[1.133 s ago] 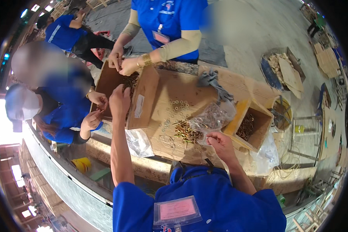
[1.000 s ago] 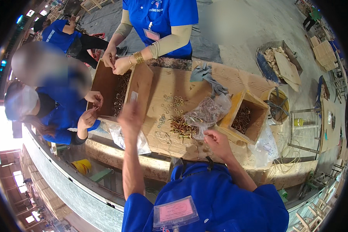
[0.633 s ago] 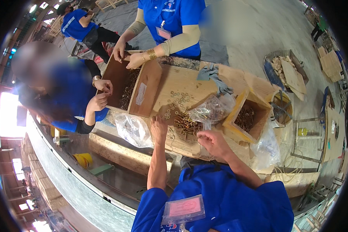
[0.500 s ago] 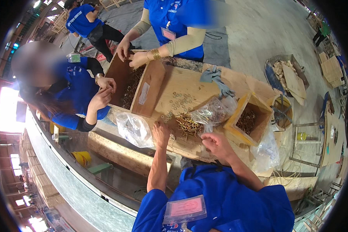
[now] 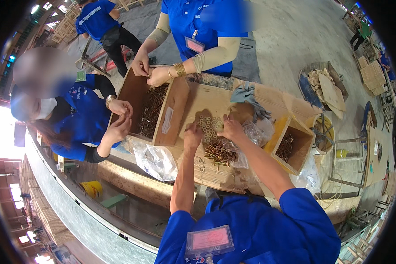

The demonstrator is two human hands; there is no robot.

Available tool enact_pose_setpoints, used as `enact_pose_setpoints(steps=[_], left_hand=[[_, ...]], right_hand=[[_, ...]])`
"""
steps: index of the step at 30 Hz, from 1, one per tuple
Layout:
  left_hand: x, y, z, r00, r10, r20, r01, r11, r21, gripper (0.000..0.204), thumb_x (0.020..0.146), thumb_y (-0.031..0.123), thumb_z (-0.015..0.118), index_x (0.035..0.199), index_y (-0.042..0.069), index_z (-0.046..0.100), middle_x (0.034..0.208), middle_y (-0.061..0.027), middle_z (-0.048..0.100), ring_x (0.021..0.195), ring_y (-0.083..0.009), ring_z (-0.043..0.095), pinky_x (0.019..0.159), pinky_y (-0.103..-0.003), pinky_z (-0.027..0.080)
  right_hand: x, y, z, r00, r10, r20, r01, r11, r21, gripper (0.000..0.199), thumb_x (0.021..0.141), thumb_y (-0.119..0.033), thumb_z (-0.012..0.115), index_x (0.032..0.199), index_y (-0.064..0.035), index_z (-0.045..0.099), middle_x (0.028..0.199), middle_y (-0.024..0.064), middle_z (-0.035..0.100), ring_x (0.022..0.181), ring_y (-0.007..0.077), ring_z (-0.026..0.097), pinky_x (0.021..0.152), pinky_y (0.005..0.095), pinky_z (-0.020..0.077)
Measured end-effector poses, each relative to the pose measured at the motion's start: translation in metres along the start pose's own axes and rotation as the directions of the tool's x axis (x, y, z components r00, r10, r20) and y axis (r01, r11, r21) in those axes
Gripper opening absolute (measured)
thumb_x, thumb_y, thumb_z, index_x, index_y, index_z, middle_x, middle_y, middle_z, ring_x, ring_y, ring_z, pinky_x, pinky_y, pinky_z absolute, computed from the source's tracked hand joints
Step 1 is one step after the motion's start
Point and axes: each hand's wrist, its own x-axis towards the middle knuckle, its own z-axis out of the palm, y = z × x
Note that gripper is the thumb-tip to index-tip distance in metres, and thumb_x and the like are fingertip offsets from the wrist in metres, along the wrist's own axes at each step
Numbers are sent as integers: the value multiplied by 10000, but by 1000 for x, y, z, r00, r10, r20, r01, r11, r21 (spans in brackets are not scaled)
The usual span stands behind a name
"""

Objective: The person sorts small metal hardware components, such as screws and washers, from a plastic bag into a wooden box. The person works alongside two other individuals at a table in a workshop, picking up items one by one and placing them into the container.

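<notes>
My left hand (image 5: 192,135) rests at the left edge of a cluster of small ring-shaped washers (image 5: 210,124) on the wooden table. Its fingers are bent and a little apart, with nothing visible in them. Across the cluster, my right hand (image 5: 232,128) touches the other edge, its thumb and fingers spread. Just nearer to me lies a heap of brass-coloured bolts (image 5: 219,153), beside and partly under a clear plastic bag (image 5: 256,132). My right forearm passes over the heap's right side.
A big wooden box (image 5: 170,110) with many bolts stands at the left; two co-workers' hands work over it. A smaller yellow-edged box (image 5: 301,147) of bolts is at the right. Grey-blue gloves (image 5: 246,96) lie at the back. Another plastic bag (image 5: 154,160) hangs at the near left edge.
Both my hands have moved forward, away from the bolt heap's near side, to either side of the washers. The washers now lie closer together. My right hand's fingers have spread.
</notes>
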Motion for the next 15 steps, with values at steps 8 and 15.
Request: enact_pose_setpoints(steps=[8, 15], left_hand=[[-89, -21, -47, 978, -209, 4, 208, 977, 38, 206, 862, 183, 641, 954, -1, 646, 827, -257, 626, 724, -427, 633, 600, -465, 498], [-116, 8, -60, 914, -405, 27, 405, 909, -100, 277, 876, 251, 649, 997, 3, 669, 926, -234, 673, 853, -385, 665, 723, -426, 527]], right_hand=[[28, -6, 44, 967, -238, -87, 226, 965, -136, 1174, 601, -427, 886, 1506, -60, 236, 1404, 255, 360, 1181, 452, 543, 981, 464, 495], [54, -51, 30, 949, -226, 220, 253, 962, -104, 680, 754, -251, 764, 1376, -165, 503, 1457, 248, 325, 1198, 422, 529, 980, 477, 488]])
